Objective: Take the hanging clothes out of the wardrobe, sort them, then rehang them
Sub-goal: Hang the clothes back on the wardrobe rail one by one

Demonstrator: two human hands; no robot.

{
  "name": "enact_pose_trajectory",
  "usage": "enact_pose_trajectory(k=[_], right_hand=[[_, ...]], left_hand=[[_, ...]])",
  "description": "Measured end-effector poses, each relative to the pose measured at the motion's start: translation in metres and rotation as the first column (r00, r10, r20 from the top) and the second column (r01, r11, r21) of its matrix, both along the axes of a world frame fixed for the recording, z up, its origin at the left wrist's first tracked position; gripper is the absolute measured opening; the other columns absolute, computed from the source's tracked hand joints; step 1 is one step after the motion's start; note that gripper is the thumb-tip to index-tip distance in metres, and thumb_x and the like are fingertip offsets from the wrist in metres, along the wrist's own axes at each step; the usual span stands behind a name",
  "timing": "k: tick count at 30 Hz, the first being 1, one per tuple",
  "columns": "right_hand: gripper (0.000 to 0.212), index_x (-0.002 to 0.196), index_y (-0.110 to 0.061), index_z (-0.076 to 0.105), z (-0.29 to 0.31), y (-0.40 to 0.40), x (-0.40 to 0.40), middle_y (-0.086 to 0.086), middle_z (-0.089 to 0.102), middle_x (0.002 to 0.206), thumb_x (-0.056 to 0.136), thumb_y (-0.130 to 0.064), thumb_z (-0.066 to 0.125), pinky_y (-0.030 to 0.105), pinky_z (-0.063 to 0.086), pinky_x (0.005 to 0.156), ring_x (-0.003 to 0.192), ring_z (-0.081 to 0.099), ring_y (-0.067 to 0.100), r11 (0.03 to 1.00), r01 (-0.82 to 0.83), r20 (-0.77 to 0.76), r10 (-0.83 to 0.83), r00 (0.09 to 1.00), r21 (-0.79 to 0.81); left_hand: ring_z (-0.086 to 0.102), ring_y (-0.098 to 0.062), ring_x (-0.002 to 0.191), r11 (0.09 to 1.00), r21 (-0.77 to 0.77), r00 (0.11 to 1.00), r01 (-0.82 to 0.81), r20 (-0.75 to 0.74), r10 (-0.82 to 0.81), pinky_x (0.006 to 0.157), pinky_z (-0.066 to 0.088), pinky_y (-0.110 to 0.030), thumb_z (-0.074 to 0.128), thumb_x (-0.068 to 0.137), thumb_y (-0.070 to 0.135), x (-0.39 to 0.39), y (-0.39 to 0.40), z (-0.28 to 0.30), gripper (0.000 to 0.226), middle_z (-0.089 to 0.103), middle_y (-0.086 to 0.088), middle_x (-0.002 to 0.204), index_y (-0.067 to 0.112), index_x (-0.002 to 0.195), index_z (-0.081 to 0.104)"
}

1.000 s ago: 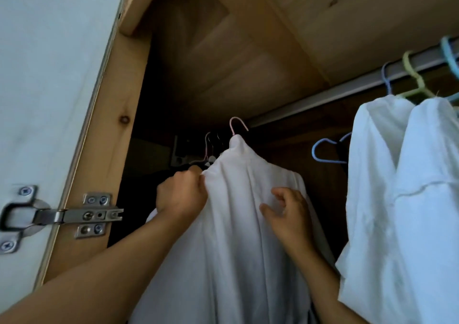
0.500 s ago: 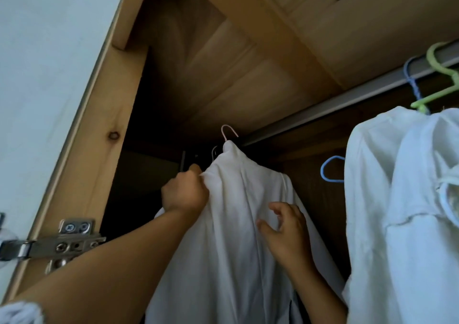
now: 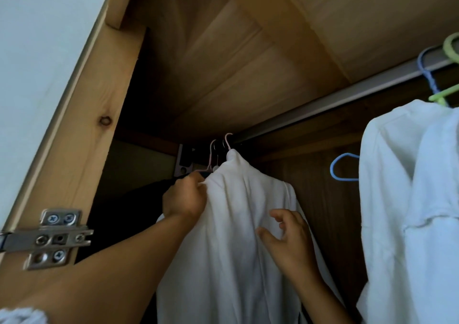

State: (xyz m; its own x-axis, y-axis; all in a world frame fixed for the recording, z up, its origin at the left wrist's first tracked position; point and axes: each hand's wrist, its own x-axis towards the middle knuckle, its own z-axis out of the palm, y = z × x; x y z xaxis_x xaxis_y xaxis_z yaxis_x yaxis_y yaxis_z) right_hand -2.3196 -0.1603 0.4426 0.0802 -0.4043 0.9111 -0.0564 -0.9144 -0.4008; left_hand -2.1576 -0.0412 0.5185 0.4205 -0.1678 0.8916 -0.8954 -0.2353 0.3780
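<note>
My left hand point(image 3: 184, 197) pinches the shoulder of the white shirt point(image 3: 238, 236), which hangs on a pink hanger point(image 3: 227, 142) hooked over the rail point(image 3: 323, 110) just above that hand. My right hand point(image 3: 288, 239) rests on the shirt's front lower down, fingers loosely curled, gripping nothing. More white garments point(image 3: 407, 212) hang well off to its right.
</note>
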Motion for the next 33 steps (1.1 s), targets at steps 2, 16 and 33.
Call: enact_pose_trajectory(k=[2, 16, 33], right_hand=[[0.035, 0.108, -0.022, 0.059, -0.004, -0.003, -0.001, -0.009, 0.046, 0.106, 0.077, -0.022, 0.075, 0.030, 0.046, 0.088, 0.110, 0.049, 0.016, 1.000, 0.014, -0.021, -0.014, 1.000, 0.008], [0.036, 0.111, -0.024, 0.057, -0.018, -0.003, 0.005, -0.012, 0.044, 0.108, 0.079, -0.026, 0.072, 0.026, 0.044, 0.088, 0.110, 0.047, 0.012, 0.999, 0.004, -0.087, -0.001, 0.996, 0.036], [0.034, 0.109, -0.018, 0.060, -0.035, 0.003, 0.001, -0.003, 0.052, 0.106, 0.078, -0.021, 0.074, 0.026, 0.043, 0.084, 0.100, 0.051, 0.014, 0.998, -0.045, -0.066, 0.047, 0.997, 0.042]], left_hand=[[0.055, -0.020, 0.078, 0.997, -0.033, 0.998, 0.067, 0.005, -0.067, 0.063, 0.039, -0.028, 0.047, 0.095, 0.025, 0.007, 0.003, -0.003, 0.017, 0.066, -0.004, 0.094, 0.024, 0.106, 0.060], [0.027, -0.028, 0.127, 0.791, 0.408, 0.875, -0.457, 0.365, 0.318, 0.100, 0.031, -0.041, 0.050, 0.068, 0.081, 0.010, 0.013, -0.022, 0.104, 0.014, -0.004, 0.146, 0.032, 0.149, 0.006], [0.006, -0.032, 0.141, 0.775, 0.364, 0.820, -0.517, 0.470, 0.327, 0.115, 0.002, -0.045, 0.050, 0.085, 0.060, -0.014, 0.023, -0.038, 0.089, 0.003, -0.010, 0.155, 0.017, 0.150, 0.007]])
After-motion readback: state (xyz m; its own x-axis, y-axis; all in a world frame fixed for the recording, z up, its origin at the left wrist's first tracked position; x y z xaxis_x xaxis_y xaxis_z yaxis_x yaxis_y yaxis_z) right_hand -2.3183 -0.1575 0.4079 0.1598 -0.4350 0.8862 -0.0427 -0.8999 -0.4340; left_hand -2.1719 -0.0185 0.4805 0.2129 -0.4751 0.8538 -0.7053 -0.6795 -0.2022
